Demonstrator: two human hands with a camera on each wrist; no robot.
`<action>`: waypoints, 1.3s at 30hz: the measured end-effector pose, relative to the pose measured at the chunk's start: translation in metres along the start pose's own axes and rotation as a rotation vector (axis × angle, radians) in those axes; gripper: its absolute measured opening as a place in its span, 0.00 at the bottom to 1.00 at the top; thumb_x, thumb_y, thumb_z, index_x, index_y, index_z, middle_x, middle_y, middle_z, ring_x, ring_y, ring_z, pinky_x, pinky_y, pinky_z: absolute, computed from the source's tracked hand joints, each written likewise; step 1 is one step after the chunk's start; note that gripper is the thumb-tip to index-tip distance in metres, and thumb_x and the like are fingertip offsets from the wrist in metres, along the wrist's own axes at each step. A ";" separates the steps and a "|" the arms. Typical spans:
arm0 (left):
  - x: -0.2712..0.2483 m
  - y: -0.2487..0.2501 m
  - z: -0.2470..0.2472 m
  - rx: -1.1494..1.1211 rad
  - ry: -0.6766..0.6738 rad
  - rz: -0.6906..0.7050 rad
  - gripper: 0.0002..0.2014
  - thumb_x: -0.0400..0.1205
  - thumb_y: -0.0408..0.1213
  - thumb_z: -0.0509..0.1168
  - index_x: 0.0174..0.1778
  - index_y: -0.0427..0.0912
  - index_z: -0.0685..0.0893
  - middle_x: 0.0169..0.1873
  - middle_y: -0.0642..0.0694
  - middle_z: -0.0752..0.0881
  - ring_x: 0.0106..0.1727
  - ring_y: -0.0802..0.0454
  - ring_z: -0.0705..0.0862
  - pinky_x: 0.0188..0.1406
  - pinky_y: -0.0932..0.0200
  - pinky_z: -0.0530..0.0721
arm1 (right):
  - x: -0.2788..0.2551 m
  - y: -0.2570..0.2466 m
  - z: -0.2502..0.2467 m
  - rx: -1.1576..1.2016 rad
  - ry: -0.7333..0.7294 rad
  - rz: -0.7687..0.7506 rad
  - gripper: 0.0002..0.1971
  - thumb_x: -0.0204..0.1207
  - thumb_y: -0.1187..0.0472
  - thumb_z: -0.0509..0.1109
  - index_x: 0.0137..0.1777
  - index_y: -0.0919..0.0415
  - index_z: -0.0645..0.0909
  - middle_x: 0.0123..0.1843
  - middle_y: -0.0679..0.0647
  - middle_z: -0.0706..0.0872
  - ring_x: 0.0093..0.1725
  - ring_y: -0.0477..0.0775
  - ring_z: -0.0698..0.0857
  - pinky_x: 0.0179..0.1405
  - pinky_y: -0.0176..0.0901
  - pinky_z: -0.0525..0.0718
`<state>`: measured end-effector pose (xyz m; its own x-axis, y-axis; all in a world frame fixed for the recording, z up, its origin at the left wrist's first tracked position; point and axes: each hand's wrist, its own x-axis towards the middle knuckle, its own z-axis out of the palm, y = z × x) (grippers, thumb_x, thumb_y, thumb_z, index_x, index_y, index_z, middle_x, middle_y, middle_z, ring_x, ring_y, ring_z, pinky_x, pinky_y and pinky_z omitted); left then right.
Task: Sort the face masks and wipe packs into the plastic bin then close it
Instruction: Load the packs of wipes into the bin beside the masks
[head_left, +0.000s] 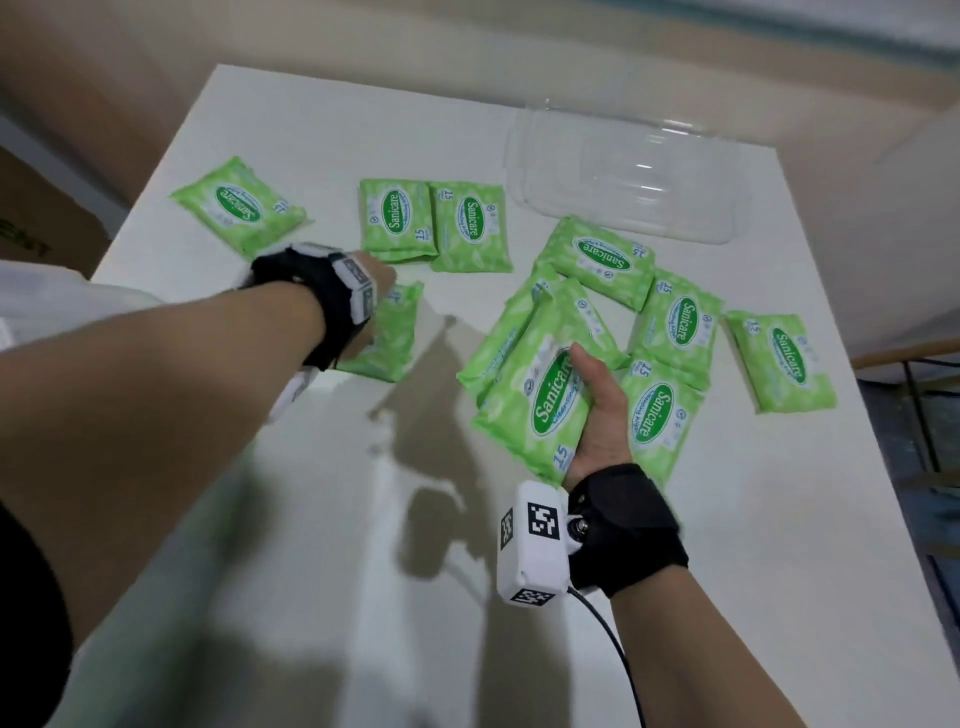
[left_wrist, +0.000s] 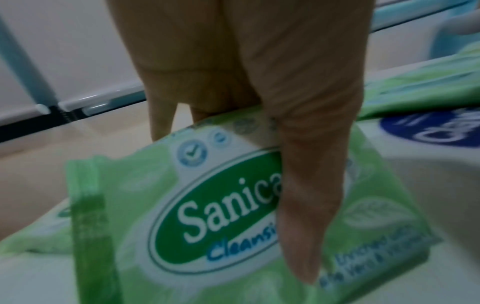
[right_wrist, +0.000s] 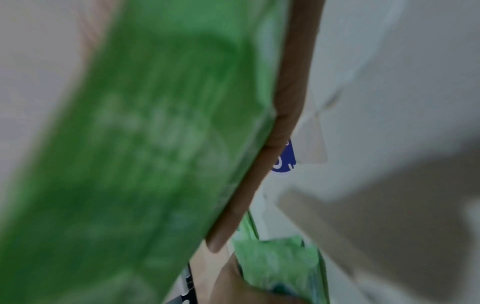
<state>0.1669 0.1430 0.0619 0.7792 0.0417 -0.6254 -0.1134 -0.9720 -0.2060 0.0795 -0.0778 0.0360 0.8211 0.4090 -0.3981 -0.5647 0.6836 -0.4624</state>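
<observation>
Green wipe packs lie all over the white table (head_left: 322, 130), and the clear lid (head_left: 631, 171) at its far right is our landmark. Far left of the lid, one pack (head_left: 236, 205) sits alone; nearer it, a touching pair (head_left: 434, 226). Left hand (left_wrist: 259, 92) pinches a pack (head_left: 389, 332) low and left of the lid, thumb (left_wrist: 306, 195) across the logo, fingers beneath. Below the lid, right hand (head_left: 597, 410) grips a raised pack (head_left: 540, 395), thumb on its face, above a loose heap (head_left: 670, 332). Last pack (head_left: 782, 358) lies rightmost, under the lid's right end.
</observation>
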 end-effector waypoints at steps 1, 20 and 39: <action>-0.006 0.009 -0.001 -0.036 0.011 0.036 0.27 0.77 0.36 0.71 0.70 0.31 0.72 0.52 0.37 0.81 0.48 0.44 0.82 0.29 0.67 0.78 | -0.009 -0.001 0.003 0.007 -0.009 0.001 0.30 0.35 0.57 0.90 0.43 0.61 0.91 0.47 0.62 0.91 0.45 0.62 0.90 0.51 0.64 0.86; -0.327 -0.111 0.011 -1.407 0.396 0.359 0.33 0.50 0.28 0.81 0.54 0.33 0.85 0.46 0.40 0.91 0.46 0.43 0.90 0.36 0.56 0.89 | -0.148 0.075 0.159 -0.416 -0.306 -0.136 0.19 0.40 0.64 0.89 0.33 0.62 0.89 0.31 0.55 0.90 0.32 0.53 0.90 0.33 0.43 0.88; -0.380 -0.180 0.198 -1.639 0.187 0.272 0.31 0.39 0.35 0.87 0.39 0.33 0.90 0.43 0.33 0.90 0.43 0.38 0.90 0.35 0.56 0.88 | -0.169 0.217 0.197 -0.771 -0.428 -0.075 0.25 0.56 0.77 0.78 0.56 0.67 0.82 0.49 0.61 0.91 0.48 0.60 0.91 0.43 0.46 0.88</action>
<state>-0.2306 0.3481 0.1871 0.9179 -0.0665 -0.3912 0.3786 -0.1485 0.9136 -0.1654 0.1205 0.1586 0.7319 0.6760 -0.0858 -0.2799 0.1833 -0.9424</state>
